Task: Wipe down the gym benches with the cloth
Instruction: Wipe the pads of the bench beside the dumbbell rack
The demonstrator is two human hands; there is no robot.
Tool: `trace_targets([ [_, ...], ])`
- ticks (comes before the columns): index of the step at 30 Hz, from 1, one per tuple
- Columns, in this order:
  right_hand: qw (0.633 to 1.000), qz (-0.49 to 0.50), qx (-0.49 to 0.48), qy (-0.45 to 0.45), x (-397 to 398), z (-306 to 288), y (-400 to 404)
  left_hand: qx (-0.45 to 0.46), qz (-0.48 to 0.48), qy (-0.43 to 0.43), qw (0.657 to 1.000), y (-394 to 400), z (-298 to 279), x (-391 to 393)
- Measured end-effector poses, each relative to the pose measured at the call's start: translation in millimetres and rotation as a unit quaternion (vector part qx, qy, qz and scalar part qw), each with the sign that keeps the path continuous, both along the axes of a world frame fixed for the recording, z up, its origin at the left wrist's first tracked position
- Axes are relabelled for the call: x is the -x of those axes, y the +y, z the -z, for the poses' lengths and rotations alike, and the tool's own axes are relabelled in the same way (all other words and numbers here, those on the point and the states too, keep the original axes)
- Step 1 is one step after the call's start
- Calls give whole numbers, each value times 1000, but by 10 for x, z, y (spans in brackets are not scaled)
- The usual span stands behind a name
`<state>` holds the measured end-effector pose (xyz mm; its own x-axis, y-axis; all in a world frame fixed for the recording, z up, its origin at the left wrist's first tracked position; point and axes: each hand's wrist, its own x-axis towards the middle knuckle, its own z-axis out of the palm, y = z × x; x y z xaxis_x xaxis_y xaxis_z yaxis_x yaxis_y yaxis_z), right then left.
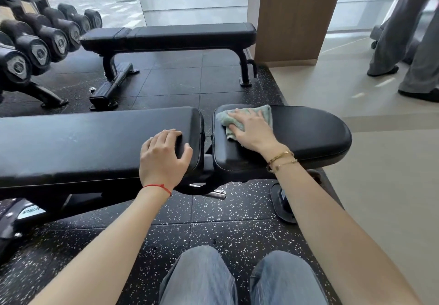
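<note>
A black padded gym bench stands right in front of me, made of a long back pad (83,143) on the left and a shorter rounded seat pad (308,131) on the right. A pale green cloth (266,112) lies on the left part of the seat pad. My right hand (251,129) presses flat on the cloth, fingers spread. My left hand (164,157) rests on the right end of the back pad, holding nothing. A second black flat bench (171,35) stands farther back.
A rack of black dumbbells (40,38) fills the upper left. A wooden pillar (292,15) rises behind the second bench. Another person's legs in grey trousers (403,31) stand on the pale tiled floor at the upper right. My knees in jeans (237,278) are below.
</note>
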<state>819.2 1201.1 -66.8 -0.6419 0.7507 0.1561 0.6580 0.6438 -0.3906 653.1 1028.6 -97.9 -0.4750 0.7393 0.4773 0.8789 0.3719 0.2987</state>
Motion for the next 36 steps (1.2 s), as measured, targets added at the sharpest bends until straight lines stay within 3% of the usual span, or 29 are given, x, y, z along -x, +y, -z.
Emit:
trace_targets([
  [4, 995, -86, 0, 57, -206, 29, -380, 1, 6, 0, 1000, -6, 2, 9],
  [7, 994, -83, -27, 65, -595, 76, -452, 0, 9, 1, 1000, -6, 9, 22],
  [12, 993, 53, -41, 98, -1171, 10, -103, -5, 8, 6, 1000, -13, 23, 31],
  [18, 986, 166, -17, 8, -750, 23, 559, -6, -5, 7, 1000, 4, 13, 16],
  [21, 992, 126, -26, -15, -356, -2, 502, -2, -2, 7, 1000, 6, 8, 13],
  [24, 999, 25, -24, 2, -202, 26, 201, -2, -1, 12, 1000, -12, 15, 22],
  [29, 995, -69, -27, 66, -615, 73, -275, -2, 2, 4, 1000, -19, 12, 14],
  [36, 992, 78, -27, 94, -1335, -4, 141, -5, -1, 3, 1000, -14, 10, 5],
])
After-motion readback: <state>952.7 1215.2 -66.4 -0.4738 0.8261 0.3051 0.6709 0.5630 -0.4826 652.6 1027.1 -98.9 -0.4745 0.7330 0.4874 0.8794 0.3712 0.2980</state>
